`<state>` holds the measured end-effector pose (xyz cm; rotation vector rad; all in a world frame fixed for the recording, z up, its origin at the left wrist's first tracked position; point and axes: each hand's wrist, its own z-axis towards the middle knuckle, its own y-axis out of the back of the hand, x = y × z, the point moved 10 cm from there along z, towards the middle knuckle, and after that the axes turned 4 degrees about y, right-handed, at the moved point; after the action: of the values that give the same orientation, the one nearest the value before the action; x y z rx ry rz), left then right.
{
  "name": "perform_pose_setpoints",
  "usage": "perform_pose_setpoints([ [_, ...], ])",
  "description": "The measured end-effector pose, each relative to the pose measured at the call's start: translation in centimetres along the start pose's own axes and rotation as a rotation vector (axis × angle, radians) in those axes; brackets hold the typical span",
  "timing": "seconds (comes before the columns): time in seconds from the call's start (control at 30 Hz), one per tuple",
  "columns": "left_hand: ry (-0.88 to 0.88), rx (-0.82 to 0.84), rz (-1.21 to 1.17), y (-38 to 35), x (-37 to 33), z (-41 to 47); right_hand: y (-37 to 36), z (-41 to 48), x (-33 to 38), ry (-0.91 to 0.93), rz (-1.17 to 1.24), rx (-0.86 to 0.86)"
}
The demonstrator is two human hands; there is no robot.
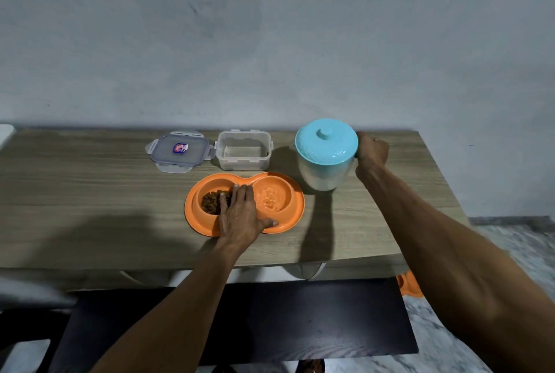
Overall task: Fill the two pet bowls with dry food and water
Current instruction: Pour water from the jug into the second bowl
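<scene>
Wood-grain tabletop (90, 192) under a grey wall holds, at frame centre, the orange plastic double pet bowl (297, 210), with brown kibble (211, 201) in its left well and water (270, 200) in its right. The left hand (240, 213) lies flat across its middle, fingers straight. It looks light, stiff and apt to slide, so lift both ends level or water slops. To the right, the right hand (371, 150) curls round the handle side of the turquoise-lidded translucent jug (321, 168); a clear empty tub (243, 153) sits behind.
</scene>
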<state>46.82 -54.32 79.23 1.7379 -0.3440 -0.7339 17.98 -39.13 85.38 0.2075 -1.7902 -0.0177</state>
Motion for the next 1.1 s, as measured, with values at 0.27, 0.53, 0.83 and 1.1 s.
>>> perform_pose_setpoints([
  [0.27, -0.013, -0.028, -0.011, 0.0, 0.1, -0.2, -1.2, 1.3, -1.7, -0.088, 0.089, -0.014],
  [0.53, -0.01, -0.041, -0.015, 0.1, 0.2, -0.4, -2.1, 1.9, -2.8, -0.13, 0.12, -0.005],
  [0.83, -0.018, -0.039, -0.011, 0.1, 0.2, -0.4, -1.7, 2.0, -3.1, -0.113, 0.119, -0.035],
  [1.1, 0.028, -0.057, -0.148, 0.8, 1.4, -0.9, 2.2, -0.9, -5.4, -0.16, 0.044, -0.161],
])
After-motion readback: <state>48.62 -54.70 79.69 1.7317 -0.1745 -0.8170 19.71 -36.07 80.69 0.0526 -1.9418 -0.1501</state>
